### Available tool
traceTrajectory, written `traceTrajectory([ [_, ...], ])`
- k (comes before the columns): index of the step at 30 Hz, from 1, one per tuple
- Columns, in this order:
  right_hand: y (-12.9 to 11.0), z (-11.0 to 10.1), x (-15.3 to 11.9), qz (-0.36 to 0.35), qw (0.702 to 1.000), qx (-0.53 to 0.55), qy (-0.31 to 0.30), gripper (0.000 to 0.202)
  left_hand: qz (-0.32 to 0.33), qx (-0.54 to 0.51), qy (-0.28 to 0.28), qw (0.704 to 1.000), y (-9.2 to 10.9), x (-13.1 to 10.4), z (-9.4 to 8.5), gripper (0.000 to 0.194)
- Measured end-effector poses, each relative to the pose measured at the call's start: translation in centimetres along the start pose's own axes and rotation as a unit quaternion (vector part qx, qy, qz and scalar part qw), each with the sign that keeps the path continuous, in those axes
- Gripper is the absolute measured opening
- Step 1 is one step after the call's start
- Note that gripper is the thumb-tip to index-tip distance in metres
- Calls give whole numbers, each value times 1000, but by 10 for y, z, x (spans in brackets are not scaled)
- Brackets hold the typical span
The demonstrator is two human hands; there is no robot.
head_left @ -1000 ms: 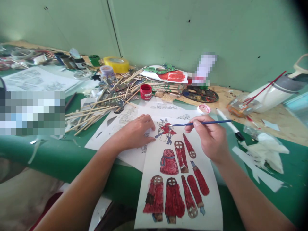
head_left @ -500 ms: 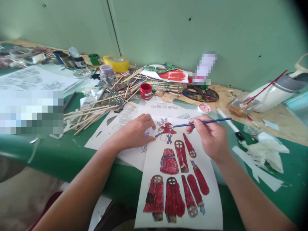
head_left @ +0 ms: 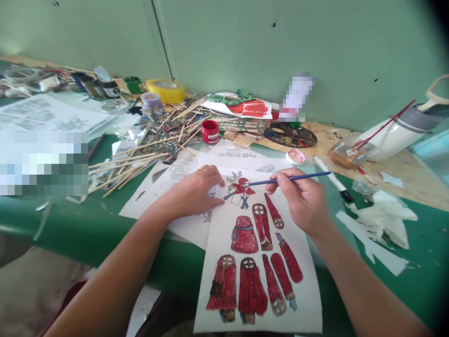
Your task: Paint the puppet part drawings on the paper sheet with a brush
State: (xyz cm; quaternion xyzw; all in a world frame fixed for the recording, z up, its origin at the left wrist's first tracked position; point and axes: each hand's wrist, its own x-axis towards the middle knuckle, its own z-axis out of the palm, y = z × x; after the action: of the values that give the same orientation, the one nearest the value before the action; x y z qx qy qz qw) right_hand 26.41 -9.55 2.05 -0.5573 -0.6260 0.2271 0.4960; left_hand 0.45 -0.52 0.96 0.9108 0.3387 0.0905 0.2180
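Here's the right hand, thumb and fingers pinched around a slim blue paintbrush, its handle slanting up to the right and its bristle end down at a small red-and-blue figure drawing; whether the bristles touch the paper is too small to tell. Across from it, the left hand lies with thumb and fingers parted, gripping nothing, fingertips at the left edge of the painted sheet. And that sheet runs right down the middle, toward the person, below the figure carrying a crimson tunic-shaped piece with a blue sash, two long robe-shaped pieces and several narrow limb shapes, all red. Under the left hand, more line-drawn sheets fan out over the green tabletop. Just beyond the brush sits a white lid smeared with pinkish red; farther back, an open jar of red paint and a dark oval palette. Over on the left, thin wooden sticks lie heaped, a yellow tape roll behind them. On the right, a white marker with a black end, crumpled white tissue, and a clear cup holding orange liquid beside a white flask.
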Motion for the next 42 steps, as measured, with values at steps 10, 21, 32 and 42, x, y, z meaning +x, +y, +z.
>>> traceTrajectory([
  [10, 2, 1, 0, 1, 999, 20, 36, 19, -24, 19, -23, 999, 4, 0, -3, 30],
  [21, -3, 2, 2, 10, 1000, -2, 5, 20, -23, 18, -20, 999, 2, 0, -1, 31],
  [32, 4, 2, 1, 4, 1000, 9, 2, 20, -7, 16, -8, 1000, 1, -1, -1, 30],
  [42, 1, 2, 2, -15, 1000, 12, 25, 19, -4, 8, -1, 1000, 0, -1, 1, 27],
])
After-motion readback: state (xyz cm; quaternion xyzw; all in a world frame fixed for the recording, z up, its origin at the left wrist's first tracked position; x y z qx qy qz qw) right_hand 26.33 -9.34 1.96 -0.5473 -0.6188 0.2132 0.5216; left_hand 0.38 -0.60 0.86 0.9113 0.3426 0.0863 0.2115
